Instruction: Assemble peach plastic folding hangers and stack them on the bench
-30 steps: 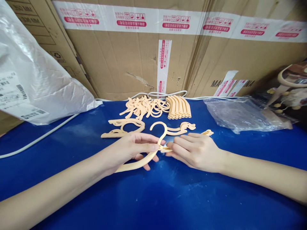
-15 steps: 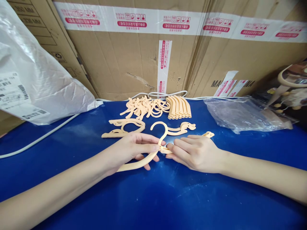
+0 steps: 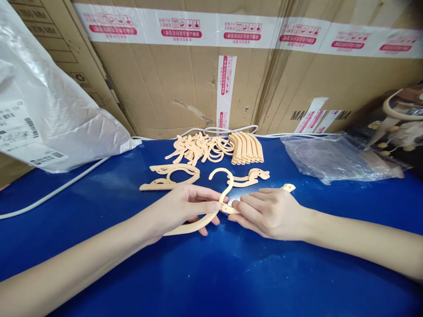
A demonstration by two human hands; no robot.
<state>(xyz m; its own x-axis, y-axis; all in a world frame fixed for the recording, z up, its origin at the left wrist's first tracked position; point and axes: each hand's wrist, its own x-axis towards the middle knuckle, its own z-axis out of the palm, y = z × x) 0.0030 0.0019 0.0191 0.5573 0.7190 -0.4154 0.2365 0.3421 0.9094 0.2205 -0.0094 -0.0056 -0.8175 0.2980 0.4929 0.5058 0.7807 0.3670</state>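
My left hand [image 3: 188, 204] is closed around a cream plastic clothes hanger [image 3: 194, 226], near the base of its curved hook. One arm of this hanger curves down to the left under my wrist. My right hand [image 3: 272, 211] grips a separate-looking hanger arm [image 3: 290, 188], whose far end sticks out above the knuckles. The near end of that arm meets the hook's base at my left fingertips; whether the two are locked together is hidden. Just behind my hands lie a folded hanger [image 3: 185, 172] on the left and a hanger piece [image 3: 251, 177] on the right.
Farther back on the blue table [image 3: 211, 277] are a heap of hanger hooks [image 3: 198, 147] and a row of hanger arms [image 3: 246, 147]. A clear plastic bag [image 3: 333, 154] lies at right. A white parcel bag [image 3: 49, 97], a cable [image 3: 66, 191] and cardboard boxes [image 3: 172, 83] border the table.
The hanger arm in my right hand has turned slightly at the joint, so its flat end with a hole now shows. The hook has shifted a little to the right.
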